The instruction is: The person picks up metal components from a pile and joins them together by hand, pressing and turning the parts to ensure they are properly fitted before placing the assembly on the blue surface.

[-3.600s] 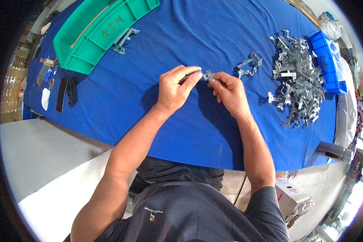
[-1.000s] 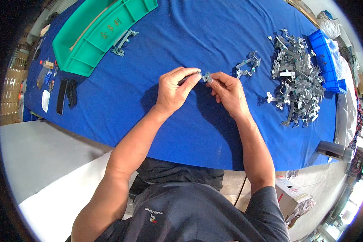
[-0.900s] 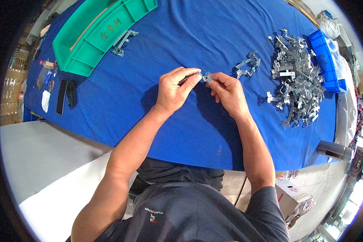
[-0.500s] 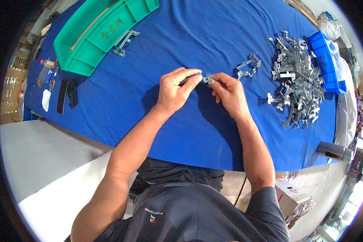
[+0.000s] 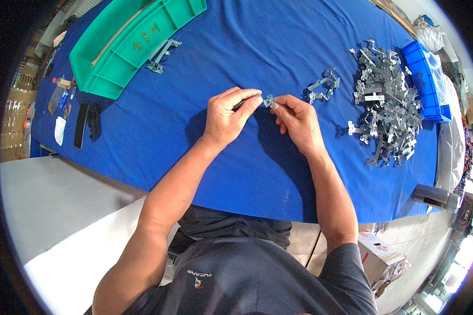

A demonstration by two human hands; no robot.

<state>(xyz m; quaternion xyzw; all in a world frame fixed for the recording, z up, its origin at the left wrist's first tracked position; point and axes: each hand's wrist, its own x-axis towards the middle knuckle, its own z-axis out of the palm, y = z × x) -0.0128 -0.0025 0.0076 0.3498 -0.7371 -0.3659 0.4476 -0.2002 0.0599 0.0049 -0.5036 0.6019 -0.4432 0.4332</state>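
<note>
Over the blue cloth, my left hand and my right hand meet with a small silvery metal hinge between them. The right thumb and fingers pinch its plate end. My left fingers are closed on its other side, where a dark slim part runs under them, mostly hidden. To the right of my right hand lie a few loose metal hinges, apart from the large tangled heap of similar hinges. Another pair of long hinge pieces rests beside the green bin.
A green plastic bin stands at the upper left, and a blue bin is behind the heap. A black phone and small items lie on the left. A grey bottle is at the right edge.
Both hands stay nearly in place, still holding the hinge. Its visible plate has shifted and turned very slightly.
</note>
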